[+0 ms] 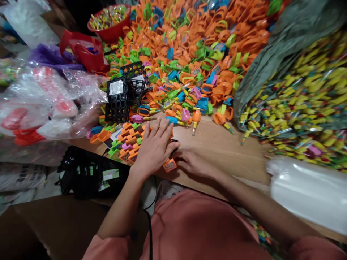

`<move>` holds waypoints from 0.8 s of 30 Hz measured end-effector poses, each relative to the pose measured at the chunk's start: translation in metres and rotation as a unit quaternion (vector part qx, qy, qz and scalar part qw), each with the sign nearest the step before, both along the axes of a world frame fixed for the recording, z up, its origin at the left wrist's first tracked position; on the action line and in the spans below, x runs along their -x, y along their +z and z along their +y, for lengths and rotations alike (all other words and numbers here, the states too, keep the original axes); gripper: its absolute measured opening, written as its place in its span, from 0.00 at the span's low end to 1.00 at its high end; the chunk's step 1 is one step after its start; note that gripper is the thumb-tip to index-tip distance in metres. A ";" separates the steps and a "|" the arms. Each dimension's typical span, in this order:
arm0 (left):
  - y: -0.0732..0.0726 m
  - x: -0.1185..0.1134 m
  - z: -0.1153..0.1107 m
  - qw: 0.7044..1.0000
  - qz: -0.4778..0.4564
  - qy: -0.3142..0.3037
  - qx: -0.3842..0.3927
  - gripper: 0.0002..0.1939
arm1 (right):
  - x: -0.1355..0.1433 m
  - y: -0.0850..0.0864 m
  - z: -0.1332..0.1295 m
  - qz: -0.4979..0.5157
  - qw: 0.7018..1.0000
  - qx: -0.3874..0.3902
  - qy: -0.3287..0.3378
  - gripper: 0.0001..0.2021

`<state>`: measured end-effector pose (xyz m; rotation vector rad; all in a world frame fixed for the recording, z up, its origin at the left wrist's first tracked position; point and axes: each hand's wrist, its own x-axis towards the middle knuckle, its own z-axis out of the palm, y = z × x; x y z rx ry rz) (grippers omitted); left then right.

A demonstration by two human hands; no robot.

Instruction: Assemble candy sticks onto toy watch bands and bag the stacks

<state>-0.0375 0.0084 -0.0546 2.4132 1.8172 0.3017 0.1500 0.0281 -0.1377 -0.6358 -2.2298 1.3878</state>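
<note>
My left hand (155,146) lay flat, fingers spread, on small orange plastic toys (129,141) | right hand (191,162) loosely curled, empty, on wooden desk (217,144).

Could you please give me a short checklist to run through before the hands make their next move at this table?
1. Left hand flat on the row of small plastic pieces: ok.
2. Right hand resting on the wooden table: ok.
3. Orange piece at the table edge, secure: cannot tell.
4. Right hand's grip on anything: cannot tell.
5. Black crate upright near the row: ok.
</note>
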 end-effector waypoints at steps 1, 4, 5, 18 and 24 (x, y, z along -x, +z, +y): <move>-0.001 0.000 0.000 1.000 0.000 0.000 -0.007 0.34 | -0.005 0.004 0.011 -0.004 1.000 -0.008 -0.021 0.12; -0.003 0.000 0.001 1.000 -0.003 -0.001 -0.016 0.33 | -0.021 0.010 0.045 -0.071 0.978 -0.106 -0.164 0.11; -0.003 0.000 0.001 1.000 -0.005 -0.001 -0.016 0.33 | -0.026 0.009 0.055 -0.112 0.962 -0.135 -0.209 0.10; 0.000 0.004 0.000 0.996 -0.092 0.021 -0.008 0.26 | -0.015 -0.013 0.019 0.080 0.946 0.213 -0.229 0.12; -0.001 0.004 0.001 0.997 -0.081 0.011 -0.013 0.26 | 0.014 -0.017 0.008 0.068 0.979 0.141 -0.132 0.05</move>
